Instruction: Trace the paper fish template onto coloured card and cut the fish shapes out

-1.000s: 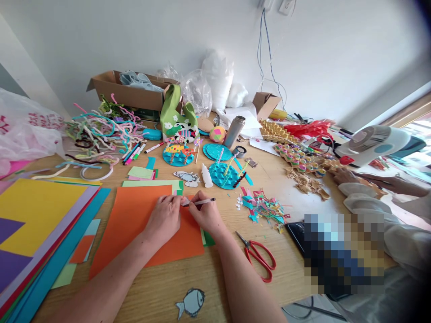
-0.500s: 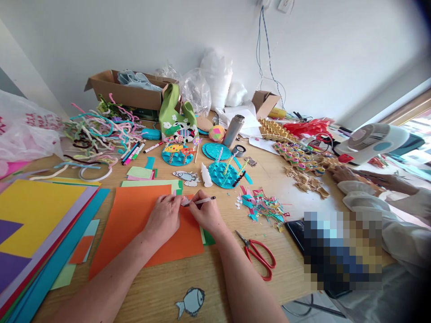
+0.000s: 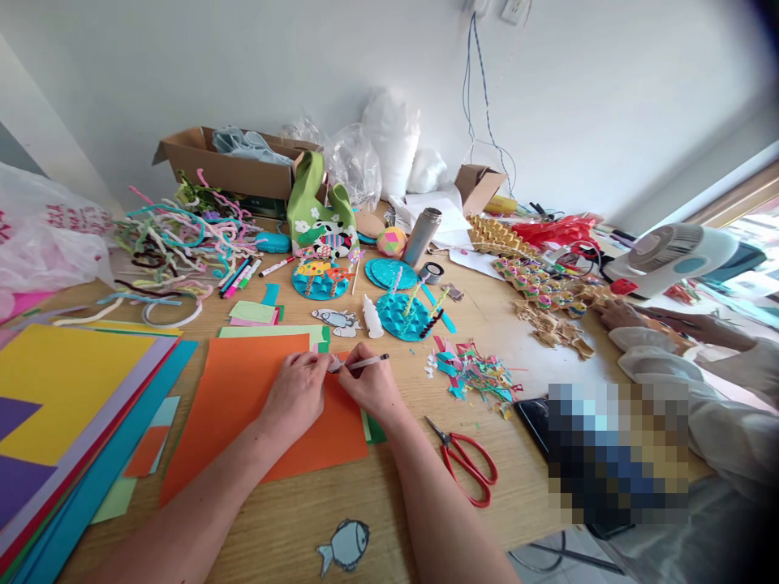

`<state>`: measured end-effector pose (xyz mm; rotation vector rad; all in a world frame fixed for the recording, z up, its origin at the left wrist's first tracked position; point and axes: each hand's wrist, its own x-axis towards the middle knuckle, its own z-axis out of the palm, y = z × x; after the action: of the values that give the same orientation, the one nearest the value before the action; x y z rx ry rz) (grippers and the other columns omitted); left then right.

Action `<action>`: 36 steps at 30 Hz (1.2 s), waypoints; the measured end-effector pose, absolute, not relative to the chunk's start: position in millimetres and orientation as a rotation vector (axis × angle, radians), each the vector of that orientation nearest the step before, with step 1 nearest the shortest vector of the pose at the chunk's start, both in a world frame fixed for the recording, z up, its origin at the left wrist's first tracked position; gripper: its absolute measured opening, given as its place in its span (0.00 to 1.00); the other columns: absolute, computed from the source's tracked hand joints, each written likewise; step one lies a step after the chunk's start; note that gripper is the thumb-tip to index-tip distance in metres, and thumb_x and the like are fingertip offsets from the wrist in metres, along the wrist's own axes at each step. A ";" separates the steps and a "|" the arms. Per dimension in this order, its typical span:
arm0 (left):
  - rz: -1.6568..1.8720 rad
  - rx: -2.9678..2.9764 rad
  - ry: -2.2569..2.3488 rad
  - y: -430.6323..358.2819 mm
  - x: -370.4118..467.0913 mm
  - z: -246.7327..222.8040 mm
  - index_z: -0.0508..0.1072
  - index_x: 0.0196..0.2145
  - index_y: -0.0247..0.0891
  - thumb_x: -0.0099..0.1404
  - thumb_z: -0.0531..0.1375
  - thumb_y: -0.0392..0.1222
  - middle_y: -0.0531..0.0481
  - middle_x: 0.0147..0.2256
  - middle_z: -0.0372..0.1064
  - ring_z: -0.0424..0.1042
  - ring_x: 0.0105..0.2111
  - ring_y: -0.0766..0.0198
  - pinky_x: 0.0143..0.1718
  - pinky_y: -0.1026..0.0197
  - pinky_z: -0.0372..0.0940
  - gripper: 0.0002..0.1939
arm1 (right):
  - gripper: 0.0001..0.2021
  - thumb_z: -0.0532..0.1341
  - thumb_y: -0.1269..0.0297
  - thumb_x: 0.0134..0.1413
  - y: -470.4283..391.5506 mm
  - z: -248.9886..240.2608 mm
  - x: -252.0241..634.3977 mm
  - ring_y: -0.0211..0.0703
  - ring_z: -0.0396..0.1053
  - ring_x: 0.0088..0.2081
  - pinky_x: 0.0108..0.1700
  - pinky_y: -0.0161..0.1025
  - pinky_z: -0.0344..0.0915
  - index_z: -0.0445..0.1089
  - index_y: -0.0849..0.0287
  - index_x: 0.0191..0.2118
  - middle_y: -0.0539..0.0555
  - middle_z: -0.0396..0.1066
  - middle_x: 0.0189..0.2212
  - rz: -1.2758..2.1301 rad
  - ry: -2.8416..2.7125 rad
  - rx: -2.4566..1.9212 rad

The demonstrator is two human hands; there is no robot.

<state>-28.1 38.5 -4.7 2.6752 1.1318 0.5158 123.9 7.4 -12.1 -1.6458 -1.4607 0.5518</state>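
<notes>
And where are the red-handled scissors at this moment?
In the head view, the scissors lie on the table, just right of the right forearm, below the paper scraps.

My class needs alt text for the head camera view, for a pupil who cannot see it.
A person's right hand holds a pen over orange paper, where the left hand rests. Red-handled scissors lie to the right, a paper fish nearer the viewer, and stacked coloured paper to the left. Beyond are fuzzy craft stems and decorated blue discs.

Matt orange paper (image 3: 237,389), wood-grained table (image 3: 273,527), smooth metal flask (image 3: 422,237)
</notes>
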 end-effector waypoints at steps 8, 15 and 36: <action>0.493 2.685 1.127 38.1 -28.8 -4.2 0.70 0.46 0.36 0.53 0.49 0.19 0.44 0.41 0.75 0.70 0.45 0.55 0.47 0.51 0.61 0.26 | 0.08 0.58 0.63 0.47 8.2 -10.5 124.7 0.35 0.58 0.20 0.23 0.33 0.49 0.57 0.55 0.23 0.46 0.61 0.18 0.592 -1.443 -1.602; 0.497 2.696 1.125 39.8 -28.8 -6.1 0.71 0.44 0.36 0.54 0.49 0.19 0.44 0.39 0.75 0.70 0.44 0.55 0.47 0.52 0.61 0.24 | 0.11 0.60 0.59 0.47 9.8 -11.5 126.1 0.34 0.56 0.19 0.22 0.32 0.49 0.58 0.55 0.23 0.45 0.59 0.16 0.666 -1.383 -1.580; 0.516 2.729 1.155 41.6 -29.0 -9.8 0.74 0.47 0.35 0.61 0.48 0.22 0.42 0.38 0.75 0.72 0.42 0.56 0.44 0.53 0.65 0.23 | 0.11 0.60 0.60 0.47 9.4 -15.4 128.5 0.35 0.59 0.20 0.22 0.31 0.51 0.58 0.56 0.23 0.46 0.63 0.18 0.711 -1.349 -1.574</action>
<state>-29.0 41.6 -9.8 2.7289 1.1551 0.5163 128.5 9.4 -15.4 -1.5739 -1.3489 0.7115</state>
